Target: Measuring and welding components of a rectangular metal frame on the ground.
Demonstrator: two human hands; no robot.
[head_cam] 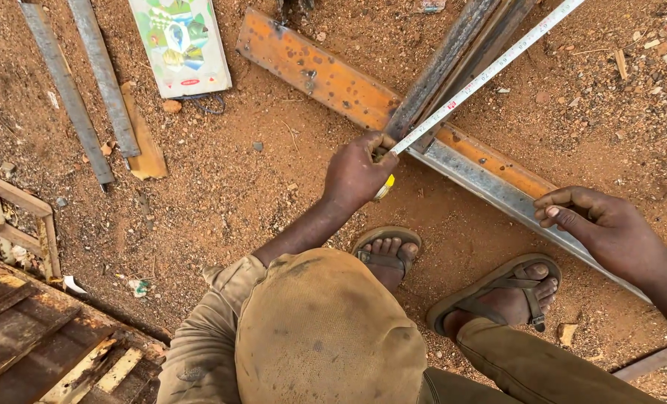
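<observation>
Person squats over red dirt ground [221, 194], head view straight down. Left hand [360, 170] closed around a yellow tape measure case [383, 187], mostly hidden under the fingers; white tape blade [490, 71] runs from that hand up and right, out of frame at the top. Blade lies along two dark steel bars [453, 52] that cross over a long orange-rusted steel section [326, 78] lying diagonally on the ground. Right hand [599, 224] loosely curled, fingertips pinched together, resting on the grey lower stretch of that section [498, 191]; cannot tell whether it holds anything small. Both feet in sandals [498, 288] just below the section. Upper left: two grey metal strips [87, 82], a wood offcut [145, 138], a white printed carton [180, 45]. Lower left: rusty metal frame [27, 329].
</observation>
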